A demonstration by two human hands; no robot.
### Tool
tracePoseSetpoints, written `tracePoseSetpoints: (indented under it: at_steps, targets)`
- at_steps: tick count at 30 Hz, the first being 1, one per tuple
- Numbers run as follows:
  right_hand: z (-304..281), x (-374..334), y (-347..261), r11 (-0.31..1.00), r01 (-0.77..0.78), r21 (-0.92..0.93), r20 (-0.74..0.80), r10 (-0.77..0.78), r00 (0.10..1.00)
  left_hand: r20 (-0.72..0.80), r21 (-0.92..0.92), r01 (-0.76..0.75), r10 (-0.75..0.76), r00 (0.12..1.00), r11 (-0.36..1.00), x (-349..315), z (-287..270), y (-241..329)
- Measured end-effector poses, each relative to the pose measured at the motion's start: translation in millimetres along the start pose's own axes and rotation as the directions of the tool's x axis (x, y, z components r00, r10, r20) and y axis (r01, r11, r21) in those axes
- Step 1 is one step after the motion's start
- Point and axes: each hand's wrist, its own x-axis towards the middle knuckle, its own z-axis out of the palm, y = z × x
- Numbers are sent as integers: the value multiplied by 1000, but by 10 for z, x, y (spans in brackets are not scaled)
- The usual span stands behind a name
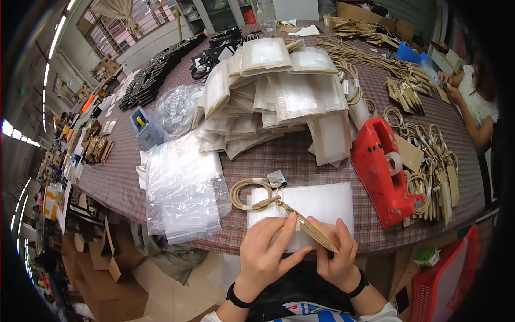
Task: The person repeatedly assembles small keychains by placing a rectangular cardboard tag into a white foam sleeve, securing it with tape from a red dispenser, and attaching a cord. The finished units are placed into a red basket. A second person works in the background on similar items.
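Near the table's front edge I hold a small tan pouch tilted, its narrow edge turned up. My left hand has its fingertips at the pouch's upper left end, by the metal clasp. My right hand grips the lower right end between thumb and fingers. From the clasp runs a coiled tan cord strap, bound with a clear band and bearing a small printed tag. Under the pouch lies a white foam sheet, partly covered by my hands.
A red tape dispenser stands to the right, beside more tan pouches with straps. Clear plastic bags lie at left. Foam-wrapped packets are piled behind. Black goods line the far left. Another person's hand is at far right.
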Motion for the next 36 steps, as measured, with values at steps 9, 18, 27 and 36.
tracePoseSetpoints:
  at_steps: [9,18,27,36]
  targets:
    - [-416,1036,-272,981,-151,123,118,136,984,54,89,154,-159,986,984,-148,193,22]
    - [-278,1289,-446,904,220,-367,154,-174,973,111,43,220,-224,968,975,61,51,-101]
    - [53,363,-650,957,6,-289,241,67,968,177,-250,330,-292,940,910,-31,-88,-236]
    - [-57,256,-503,991,-54,-121,231,82,969,218,-119,257,-227,949,959,51,-205,-389]
